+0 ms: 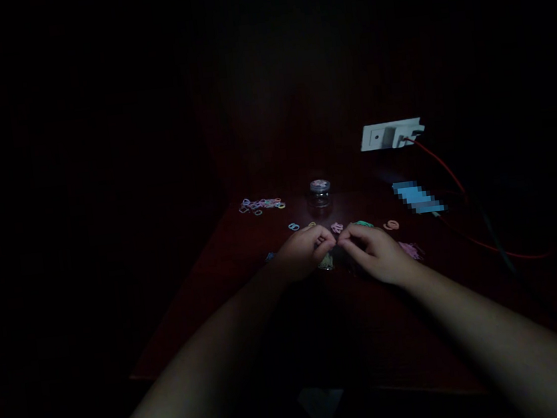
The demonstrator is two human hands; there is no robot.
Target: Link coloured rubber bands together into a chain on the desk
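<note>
My left hand point(306, 251) and my right hand point(376, 249) meet fingertip to fingertip over a dark red table, both pinched closed. Whatever lies between the fingertips is too small and dim to make out. Around them are little groups of elastic bands sorted by colour: pink bands point(337, 228) just beyond the fingertips, green bands point(363, 224) behind my right hand, and pale yellow bands point(325, 262) below my left fingers. Light blue bands point(293, 227) lie past my left hand. Orange bands point(392, 225) and purple-pink bands point(410, 250) sit to the right.
A clear lidded jar point(320, 197) stands at the back. Left of it is a mixed pile of bands point(260, 205). A blurred-out phone-like object point(418, 198) rests at right, with a red cable point(448, 169) running near a wall socket point(391, 135). The surroundings are very dark.
</note>
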